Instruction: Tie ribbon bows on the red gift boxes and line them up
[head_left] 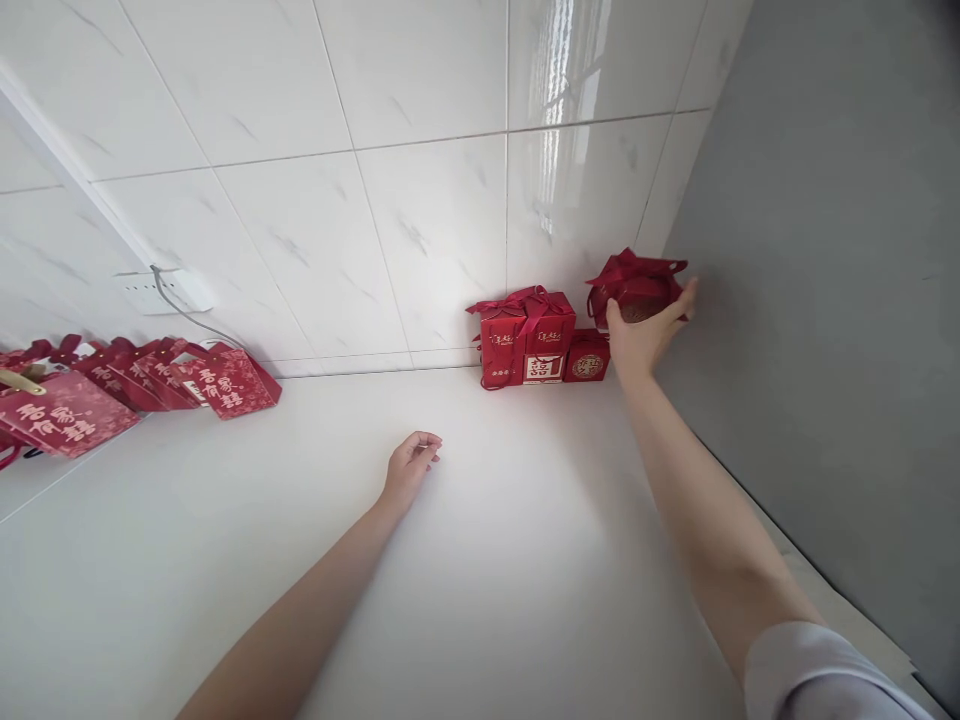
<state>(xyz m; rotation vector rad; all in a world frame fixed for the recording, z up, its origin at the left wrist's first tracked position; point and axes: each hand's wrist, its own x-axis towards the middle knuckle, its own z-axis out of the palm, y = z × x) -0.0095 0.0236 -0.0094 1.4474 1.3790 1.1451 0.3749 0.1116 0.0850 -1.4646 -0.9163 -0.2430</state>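
At the right, beside the grey panel, my right hand point(646, 335) grips a red gift box point(636, 290) with a dark red ribbon. Thumb and fingers reach around its two sides, and it sits above or just behind a small red box point(587, 357) with a round gold emblem. Left of that, red boxes with ribbon bows stand stacked against the wall; one upper red box point(501, 325) has pale lettering, and a lower red box point(541, 369) bears a white square with a red character. My left hand point(412, 462) hovers over or rests on the white surface, its fingers curled, apparently holding nothing.
Several red gift bags point(225, 385) with pale characters lean along the wall at the left. A wall socket point(165, 292) with a grey cable point(191, 322) is above them. The white surface point(480, 560) meets a tiled wall point(420, 230) behind and a grey panel point(817, 300) at the right.
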